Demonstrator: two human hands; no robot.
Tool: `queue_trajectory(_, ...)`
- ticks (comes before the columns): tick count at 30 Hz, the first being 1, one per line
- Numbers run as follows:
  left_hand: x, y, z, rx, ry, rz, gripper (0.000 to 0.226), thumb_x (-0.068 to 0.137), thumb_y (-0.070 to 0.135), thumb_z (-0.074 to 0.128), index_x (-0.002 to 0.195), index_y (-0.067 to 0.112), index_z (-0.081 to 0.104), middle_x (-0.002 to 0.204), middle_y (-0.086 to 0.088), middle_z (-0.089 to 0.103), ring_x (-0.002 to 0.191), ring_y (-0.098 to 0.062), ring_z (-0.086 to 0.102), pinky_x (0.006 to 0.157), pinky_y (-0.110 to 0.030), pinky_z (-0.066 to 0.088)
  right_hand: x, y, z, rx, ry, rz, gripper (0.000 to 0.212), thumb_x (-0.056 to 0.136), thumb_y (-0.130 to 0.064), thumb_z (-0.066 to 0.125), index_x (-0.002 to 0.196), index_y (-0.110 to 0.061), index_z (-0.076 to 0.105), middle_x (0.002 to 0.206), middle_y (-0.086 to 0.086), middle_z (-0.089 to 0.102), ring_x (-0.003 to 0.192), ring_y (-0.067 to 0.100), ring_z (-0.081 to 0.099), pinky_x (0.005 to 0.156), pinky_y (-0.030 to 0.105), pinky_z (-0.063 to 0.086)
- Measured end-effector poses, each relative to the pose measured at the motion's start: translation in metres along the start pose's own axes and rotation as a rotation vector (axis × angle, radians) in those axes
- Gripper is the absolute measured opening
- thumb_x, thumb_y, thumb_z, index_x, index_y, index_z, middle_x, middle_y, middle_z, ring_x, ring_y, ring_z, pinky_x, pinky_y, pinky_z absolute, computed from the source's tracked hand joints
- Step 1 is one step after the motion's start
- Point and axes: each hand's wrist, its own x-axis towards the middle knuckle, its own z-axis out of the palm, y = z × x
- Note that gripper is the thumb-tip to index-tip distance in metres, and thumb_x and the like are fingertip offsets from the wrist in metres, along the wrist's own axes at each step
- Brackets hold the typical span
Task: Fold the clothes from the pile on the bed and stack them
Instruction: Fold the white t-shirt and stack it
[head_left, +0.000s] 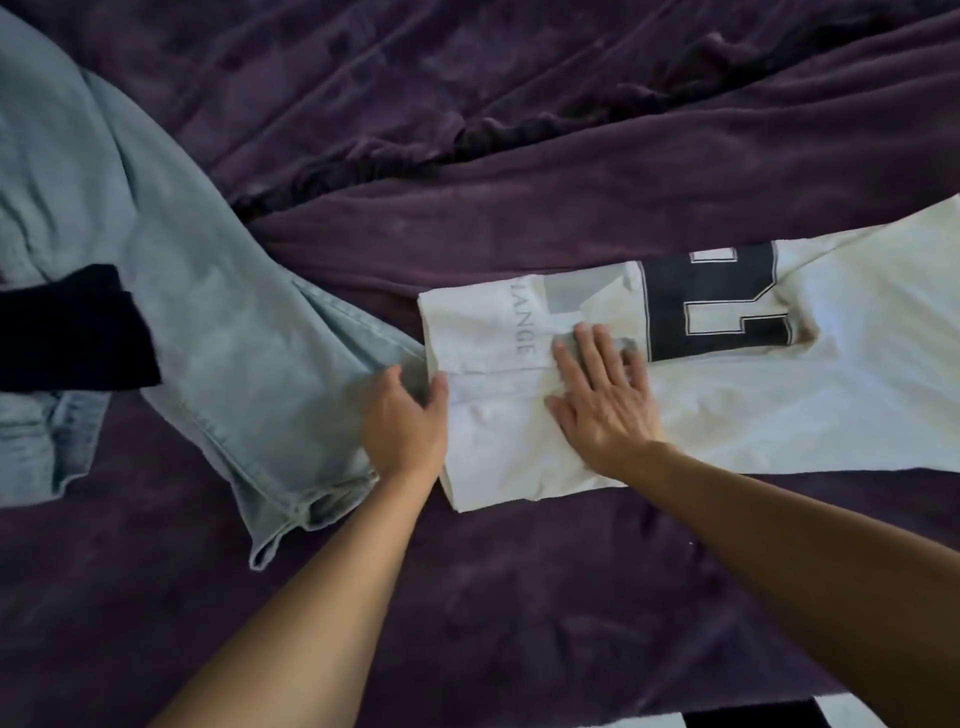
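Note:
A white T-shirt (727, 415) with a large dark printed letter lies flat across the right half of the bed, its left end folded over. My right hand (602, 400) presses flat on that folded part, fingers straight and spread. My left hand (405, 415) sits at the shirt's left edge, thumb on top of the fabric and fingers hidden beneath the fold. Light blue jeans (218, 332) sprawl unfolded on the left, one leg reaching toward the shirt. A black garment (72, 332) lies on the jeans at the far left.
A dark purple blanket (519, 156) covers the bed, rumpled into ridges at the back. Its near edge shows at the bottom right, with a black-and-white floor strip (779, 717) beyond it.

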Motion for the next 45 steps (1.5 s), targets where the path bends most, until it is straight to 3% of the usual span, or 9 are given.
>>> queue_trajectory(7,0.008,0.020,0.014,0.120,-0.005,-0.066,0.053,0.091,0.053,0.048,0.113,0.005,0.048,0.107,-0.015,0.064,0.095,-0.036,0.061,0.063,-0.036,0.036,-0.008,0.019,-0.012,0.075,0.116,0.160,0.069,0.094,-0.055,0.029,0.152,-0.018,0.022,0.161,0.008,0.015,0.149,0.025,0.008,0.117,0.047,0.005)
queue_trajectory(16,-0.018,0.044,0.025,0.049,0.049,0.119,0.031,0.098,0.031,0.046,0.106,0.002,0.049,0.100,-0.020,0.064,0.090,-0.040,0.060,0.064,-0.036,0.036,-0.012,0.046,-0.025,0.131,-0.077,0.181,0.073,0.095,-0.061,0.017,0.154,-0.019,0.007,0.162,0.002,-0.005,0.149,0.017,-0.009,0.120,0.042,-0.001)
queue_trajectory(22,-0.074,0.143,0.025,-0.013,0.039,0.411,0.023,0.096,0.026,0.047,0.108,0.007,0.048,0.082,-0.022,0.065,0.077,-0.044,0.059,0.060,-0.040,0.039,-0.047,0.117,-0.087,0.600,0.202,0.299,0.049,0.099,-0.041,0.043,0.143,-0.020,0.041,0.141,0.000,0.049,0.130,0.019,0.044,0.102,0.035,0.039)
queue_trajectory(26,-0.125,0.230,0.066,0.112,-0.093,0.372,0.023,0.098,0.028,0.042,0.111,0.009,0.044,0.091,-0.023,0.062,0.088,-0.043,0.057,0.064,-0.038,0.031,-0.085,0.203,-0.114,0.712,0.295,0.531,0.042,0.099,-0.044,0.042,0.137,-0.028,0.045,0.121,-0.007,0.062,0.106,0.015,0.060,0.087,0.035,0.047)
queue_trajectory(32,-0.166,0.307,0.169,0.204,-0.388,0.381,0.021,0.099,0.030,0.038,0.108,0.012,0.044,0.098,-0.012,0.062,0.093,-0.035,0.059,0.067,-0.033,0.035,-0.134,0.303,-0.123,0.684,0.312,0.593,0.039,0.098,-0.039,0.047,0.135,-0.026,0.049,0.095,-0.012,0.063,0.086,0.013,0.062,0.077,0.030,0.043)
queue_trajectory(35,-0.170,0.315,0.202,0.226,-0.457,0.355,0.030,0.100,0.038,0.032,0.108,0.014,0.049,0.108,-0.008,0.061,0.099,-0.031,0.057,0.071,-0.032,0.034,-0.149,0.334,-0.116,0.663,0.310,0.596,0.036,0.096,-0.033,0.051,0.132,-0.027,0.051,0.103,-0.013,0.063,0.090,0.012,0.062,0.080,0.034,0.047)
queue_trajectory(39,-0.163,0.291,0.212,0.391,-0.109,0.747,0.025,0.094,0.023,0.047,0.116,0.016,0.056,0.125,-0.012,0.049,0.112,-0.034,0.049,0.078,-0.040,0.039,-0.155,0.364,-0.107,0.604,0.308,0.702,0.039,0.094,-0.030,0.054,0.133,-0.025,0.051,0.126,-0.004,0.057,0.119,0.017,0.049,0.092,0.042,0.045)
queue_trajectory(43,-0.147,0.272,0.222,0.707,-0.374,0.759,0.057,0.099,0.044,0.031,0.151,0.032,0.008,0.159,-0.008,-0.003,0.146,-0.032,0.000,0.114,-0.051,0.013,-0.147,0.360,-0.098,0.430,0.362,0.537,0.042,0.090,-0.030,0.052,0.129,-0.016,0.055,0.139,0.006,0.048,0.126,0.025,0.039,0.096,0.046,0.038)
queue_trajectory(45,-0.135,0.276,0.215,0.600,-0.394,0.812,0.052,0.099,0.040,0.035,0.148,0.029,0.024,0.156,-0.011,0.013,0.142,-0.034,0.016,0.110,-0.049,0.023,-0.142,0.342,-0.096,0.352,0.397,0.376,0.040,0.086,-0.031,0.051,0.122,-0.015,0.059,0.134,0.008,0.052,0.121,0.029,0.045,0.088,0.043,0.039)
